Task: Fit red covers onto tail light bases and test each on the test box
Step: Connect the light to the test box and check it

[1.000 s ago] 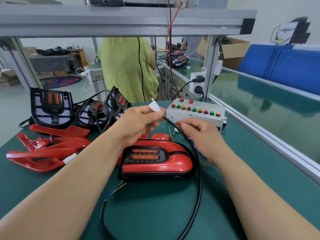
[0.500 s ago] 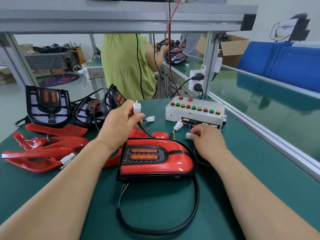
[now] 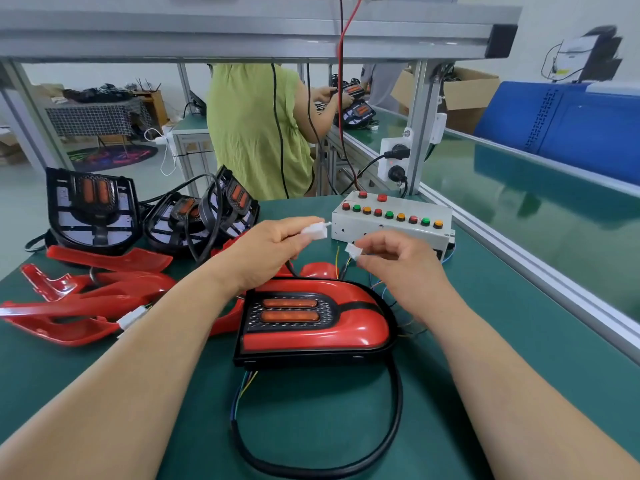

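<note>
Two white connectors are held near each other, not touching. My left hand pinches the cable plug between thumb and fingers; my right hand pinches the wired connector at its fingertips. The assembled tail light, red cover fitted, lies on the green table below my wrists, in front of the test box. Loose red covers and bare bases lie at left.
</note>
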`<state>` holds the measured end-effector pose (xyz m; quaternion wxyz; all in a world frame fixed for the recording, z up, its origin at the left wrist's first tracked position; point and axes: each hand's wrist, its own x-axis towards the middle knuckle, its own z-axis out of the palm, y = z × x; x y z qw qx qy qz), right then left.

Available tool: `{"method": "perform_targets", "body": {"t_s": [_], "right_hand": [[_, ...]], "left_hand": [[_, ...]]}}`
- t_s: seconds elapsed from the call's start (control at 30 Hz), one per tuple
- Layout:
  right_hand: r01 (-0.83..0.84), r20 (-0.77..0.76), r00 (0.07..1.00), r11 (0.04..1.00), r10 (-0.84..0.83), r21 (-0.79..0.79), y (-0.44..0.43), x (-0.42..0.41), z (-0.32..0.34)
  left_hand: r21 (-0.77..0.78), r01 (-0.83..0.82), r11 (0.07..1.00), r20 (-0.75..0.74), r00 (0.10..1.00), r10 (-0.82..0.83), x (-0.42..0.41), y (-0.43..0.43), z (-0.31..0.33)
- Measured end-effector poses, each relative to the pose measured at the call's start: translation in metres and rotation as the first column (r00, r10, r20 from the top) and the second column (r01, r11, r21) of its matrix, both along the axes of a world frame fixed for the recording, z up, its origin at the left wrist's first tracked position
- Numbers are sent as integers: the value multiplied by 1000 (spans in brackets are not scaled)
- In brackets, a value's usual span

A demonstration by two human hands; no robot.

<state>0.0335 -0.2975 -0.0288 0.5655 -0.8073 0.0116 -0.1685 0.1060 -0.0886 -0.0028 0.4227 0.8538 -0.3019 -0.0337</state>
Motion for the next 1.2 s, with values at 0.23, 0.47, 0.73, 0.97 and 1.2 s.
{"method": "perform_targets", "body": {"t_s": [0.23,0.47,0.73,0.97,1.2], "right_hand": [[-57,94,994,996,51,67,7,0,2],[-16,140,990,997,5,79,9,0,-1],[-10,142,990,999,3,53,8,-3,1],[-13,142,990,999,17,-29,6,-7,3],[10,142,990,998,-1,-65,9,-6,1]], "left_hand": [[-21,18,1000,16,1000,-17,-2,-1,4],[3,45,999,99,994,-45,-7,-9,6],[14,24,1000,276,961,-27,-13,-14,3],[18,54,998,191,980,-56,-14,-11,5],[34,35,999,200,979,-41,-15,-14,4]]}}
